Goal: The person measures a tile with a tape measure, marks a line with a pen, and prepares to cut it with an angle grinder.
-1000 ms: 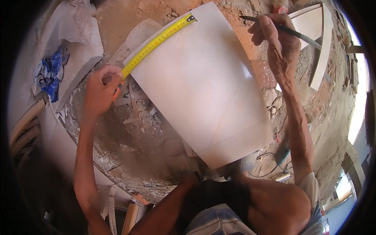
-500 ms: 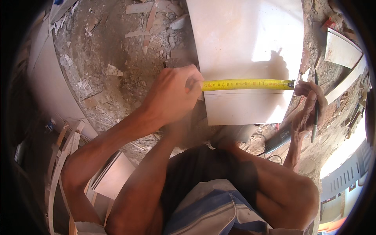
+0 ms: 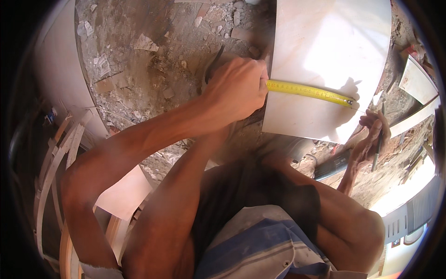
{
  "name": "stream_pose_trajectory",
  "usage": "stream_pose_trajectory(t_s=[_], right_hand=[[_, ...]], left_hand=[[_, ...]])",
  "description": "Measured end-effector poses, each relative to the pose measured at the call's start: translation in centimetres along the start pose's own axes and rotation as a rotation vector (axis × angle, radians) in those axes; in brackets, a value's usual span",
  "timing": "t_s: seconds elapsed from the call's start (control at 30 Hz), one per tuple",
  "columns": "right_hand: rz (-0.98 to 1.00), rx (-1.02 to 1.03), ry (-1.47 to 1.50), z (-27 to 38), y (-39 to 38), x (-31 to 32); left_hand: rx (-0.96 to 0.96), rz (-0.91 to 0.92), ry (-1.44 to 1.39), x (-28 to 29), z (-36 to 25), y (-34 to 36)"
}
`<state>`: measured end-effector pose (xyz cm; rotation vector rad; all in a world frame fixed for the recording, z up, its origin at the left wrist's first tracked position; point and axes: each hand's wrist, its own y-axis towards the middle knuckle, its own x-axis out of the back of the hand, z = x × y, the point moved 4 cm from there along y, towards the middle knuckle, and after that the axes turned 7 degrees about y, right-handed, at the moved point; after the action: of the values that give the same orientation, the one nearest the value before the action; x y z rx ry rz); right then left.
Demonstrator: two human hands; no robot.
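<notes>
- Tape measure (image 3: 309, 92) stretches over the pale tile (image 3: 320, 56), its hook just short of the right edge.
- Left hand (image 3: 241, 88) grips the tape's other end at the left edge.
- Right hand (image 3: 368, 142), loosely curled, holds a pencil (image 3: 377, 151) beside the tile.

Tape measure (image 3: 309, 91) over slab (image 3: 320, 60), rubble (image 3: 162, 60) left, smaller slab (image 3: 417, 83) right

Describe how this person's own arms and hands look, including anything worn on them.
Both the left hand and right hand are bare, five-fingered and ungloved, with no watch or bracelet visible. The forearms are slim and uncovered. A pale sleeve edge shows on the left upper arm; the right sleeve cannot be made out clearly.
</notes>
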<state>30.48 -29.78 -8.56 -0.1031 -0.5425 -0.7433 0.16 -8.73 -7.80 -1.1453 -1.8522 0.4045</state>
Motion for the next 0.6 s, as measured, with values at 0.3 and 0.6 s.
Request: stream_pose_trajectory(t_s=[0.3, 0.6], right_hand=[[0.044, -0.027, -0.046, 0.6, -0.3, 0.4], [0.063, -0.065, -0.013, -0.3, -0.4, 0.8]], left_hand=[[0.014, -0.101, 0.138, -1.1, -0.2, -0.3], [0.055, -0.047, 0.164, -1.1, -0.2, 0.3]])
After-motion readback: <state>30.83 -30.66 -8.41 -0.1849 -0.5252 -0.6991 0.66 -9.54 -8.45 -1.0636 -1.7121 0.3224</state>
